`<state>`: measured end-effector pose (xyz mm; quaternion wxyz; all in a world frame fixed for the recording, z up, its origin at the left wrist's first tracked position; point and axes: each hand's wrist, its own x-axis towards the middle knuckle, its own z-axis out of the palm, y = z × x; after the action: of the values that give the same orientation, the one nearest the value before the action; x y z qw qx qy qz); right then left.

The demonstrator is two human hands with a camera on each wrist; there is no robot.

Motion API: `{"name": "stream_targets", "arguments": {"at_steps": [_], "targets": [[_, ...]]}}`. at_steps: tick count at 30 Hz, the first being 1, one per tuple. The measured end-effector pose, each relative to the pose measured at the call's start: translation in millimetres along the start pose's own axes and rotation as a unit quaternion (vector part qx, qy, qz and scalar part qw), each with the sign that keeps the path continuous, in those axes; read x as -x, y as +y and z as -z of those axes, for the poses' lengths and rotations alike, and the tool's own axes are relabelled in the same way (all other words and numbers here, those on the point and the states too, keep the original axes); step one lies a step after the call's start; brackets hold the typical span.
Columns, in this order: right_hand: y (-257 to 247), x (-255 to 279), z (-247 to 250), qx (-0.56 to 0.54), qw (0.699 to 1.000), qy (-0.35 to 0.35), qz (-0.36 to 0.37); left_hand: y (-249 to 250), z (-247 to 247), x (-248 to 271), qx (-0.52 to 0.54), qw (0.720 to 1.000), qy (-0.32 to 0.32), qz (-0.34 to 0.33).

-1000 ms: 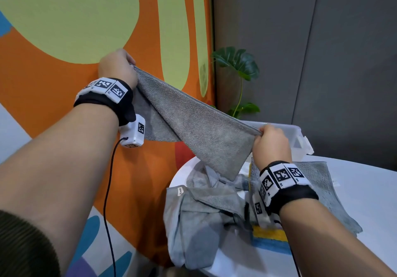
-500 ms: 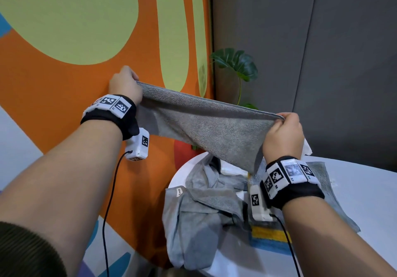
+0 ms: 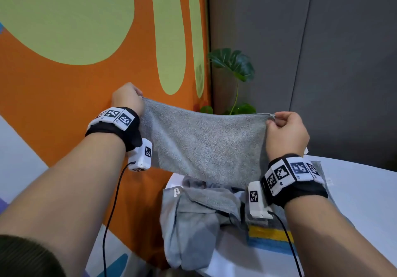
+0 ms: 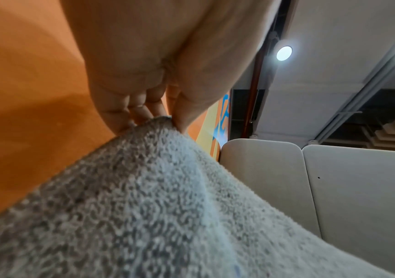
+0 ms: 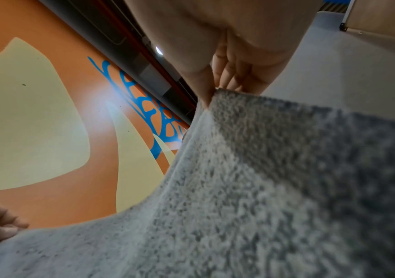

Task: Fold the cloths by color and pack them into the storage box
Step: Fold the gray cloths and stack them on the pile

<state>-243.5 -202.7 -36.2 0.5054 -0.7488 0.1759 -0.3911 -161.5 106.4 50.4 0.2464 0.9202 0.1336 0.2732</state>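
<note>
I hold a grey terry cloth (image 3: 206,147) stretched in the air above the table. My left hand (image 3: 129,99) pinches its upper left corner and my right hand (image 3: 283,129) pinches its upper right corner. The top edge runs almost level between them and the rest hangs down. In the left wrist view the cloth (image 4: 168,206) runs up to the thumb and fingers (image 4: 144,111) of the left hand. The right wrist view shows the cloth (image 5: 263,188) pinched at its corner by the right hand (image 5: 213,90). The storage box is hidden behind the cloth.
Below lies a crumpled heap of grey cloths (image 3: 193,216) at the left edge of the white round table (image 3: 354,201). A yellow and blue cloth (image 3: 266,236) lies under my right wrist. An orange and green wall (image 3: 64,61) is at the left, a potted plant (image 3: 234,66) behind.
My left hand has come down and my right hand has gone up, so the cloth's top edge went from steeply tilted to nearly level. The cloth now hangs flat and covers the box.
</note>
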Motion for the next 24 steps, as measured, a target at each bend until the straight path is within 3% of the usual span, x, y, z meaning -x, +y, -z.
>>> {"name": "stream_targets", "arguments": {"at_steps": [7, 13, 18, 24], "targets": [[-0.2, 1.0, 2.6, 0.001, 1.000, 0.001, -0.009, 9.2, -10.3, 19.0, 0.036, 0.999, -0.010, -0.016], [-2.2, 7.8, -8.6, 0.000, 0.996, -0.090, -0.003, 40.6, -30.8, 60.6, 0.091, 0.993, -0.046, -0.056], [2.1, 17.3, -22.0, -0.056, 0.984, -0.164, -0.045, 64.8, -50.1, 93.7, 0.165, 0.977, -0.105, -0.088], [2.2, 27.6, -20.5, -0.065, 0.979, -0.189, -0.036, 80.4, -65.9, 126.7, 0.232, 0.960, -0.119, -0.097]]}}
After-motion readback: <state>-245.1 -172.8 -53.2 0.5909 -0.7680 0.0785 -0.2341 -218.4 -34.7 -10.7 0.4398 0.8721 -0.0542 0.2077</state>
